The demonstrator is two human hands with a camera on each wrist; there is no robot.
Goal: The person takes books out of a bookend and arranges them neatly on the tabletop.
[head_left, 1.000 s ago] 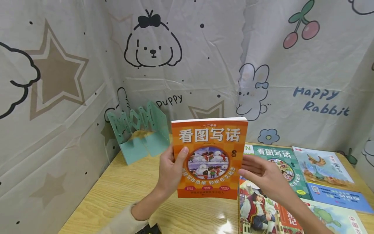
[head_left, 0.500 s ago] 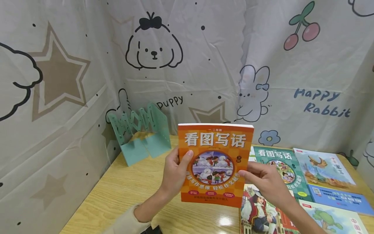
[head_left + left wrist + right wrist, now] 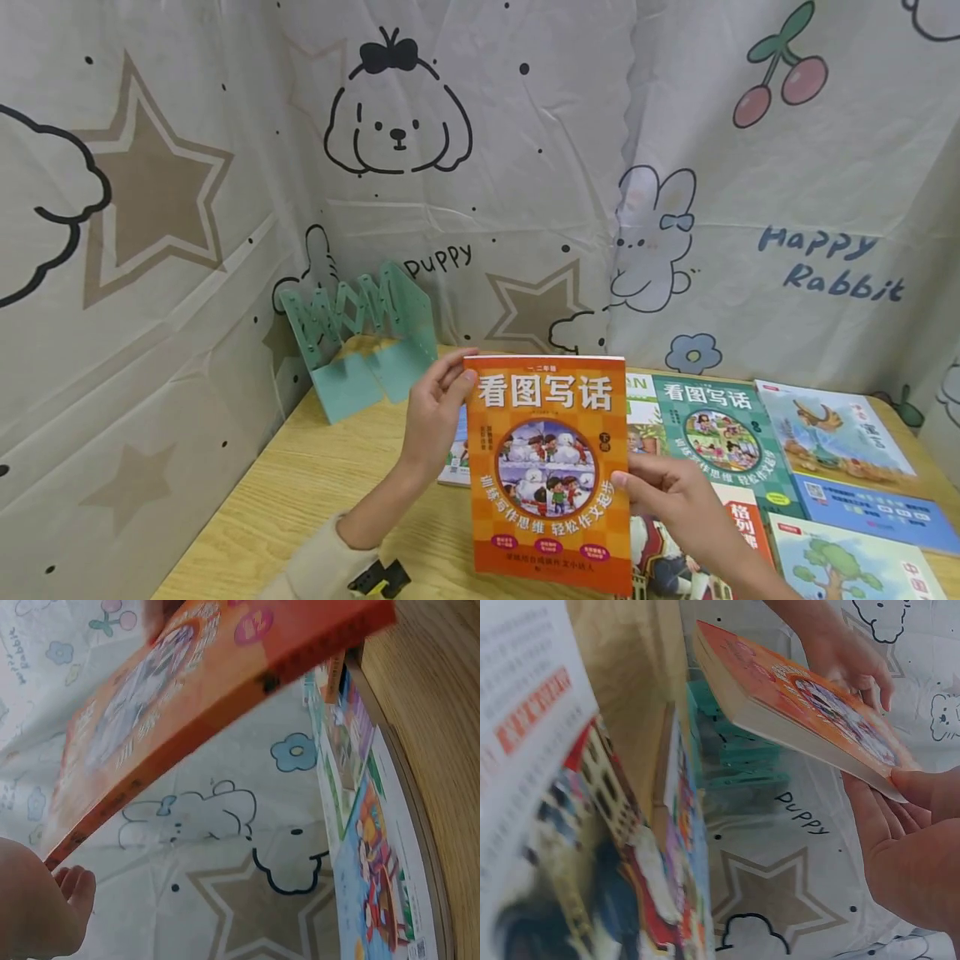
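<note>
An orange paperback book [image 3: 547, 533], with a snow-scene circle on its cover, is held upright above the table, front towards me. My right hand [image 3: 678, 508] grips its right edge, thumb on the cover and fingers behind. At the top left corner, my left hand [image 3: 435, 417] holds the spine side with its thumb at the edge; part of its fingers is hidden behind. The spine of the orange book [image 3: 202, 727] slants across the left wrist view, with the left hand [image 3: 37, 900] by its end. In the right wrist view the right hand [image 3: 911, 847] pinches the page edge.
A green bookend [image 3: 356, 350] stands at the back left of the wooden table [image 3: 300, 492]. On the right lie a green book [image 3: 712, 433], a blue book [image 3: 840, 442], a tree-cover book [image 3: 847, 558] and a red-titled book [image 3: 742, 517]. Another book [image 3: 455, 458] shows behind the orange one.
The orange book has come down towards the table. My left hand has slid up its spine side to the top corner. The right hand has lowered with the book.
</note>
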